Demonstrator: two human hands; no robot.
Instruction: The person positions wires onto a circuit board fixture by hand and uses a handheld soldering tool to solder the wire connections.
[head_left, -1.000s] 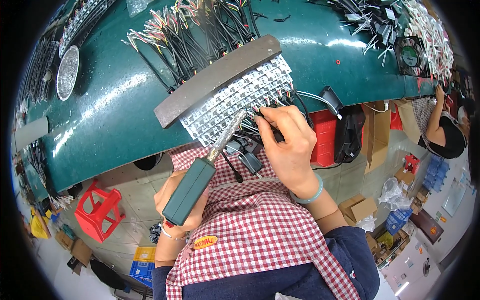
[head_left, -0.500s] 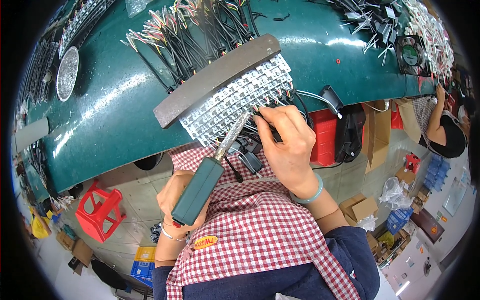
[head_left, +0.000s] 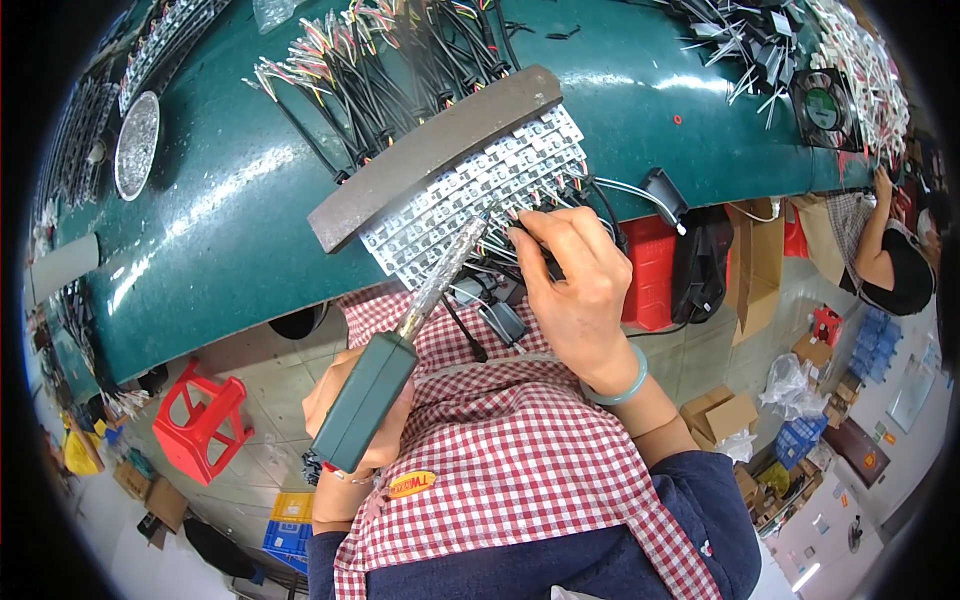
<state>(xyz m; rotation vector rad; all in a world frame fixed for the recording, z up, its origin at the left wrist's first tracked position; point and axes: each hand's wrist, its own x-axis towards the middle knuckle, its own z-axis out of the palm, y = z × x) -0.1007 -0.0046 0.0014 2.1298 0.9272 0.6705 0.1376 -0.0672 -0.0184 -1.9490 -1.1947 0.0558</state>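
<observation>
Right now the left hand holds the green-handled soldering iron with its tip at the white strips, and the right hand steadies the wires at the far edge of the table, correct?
Not quite. The head view shows the right hand at the table's near edge, by the person; the rest stands: left hand, soldering iron, white strips.

The soldering iron (head_left: pixel 400 345) has a dark green, boxy handle and a long silvery barrel. It slants up and to the right, its tip at the near edge of the LED strips (head_left: pixel 470 195). The strips are white, set with small square modules in rows, and lie side by side on the green bench, tilted, their far ends under a flat brown bar. Thin coloured wires (head_left: pixel 520 222) stick out at the strips' near right edge.
</observation>
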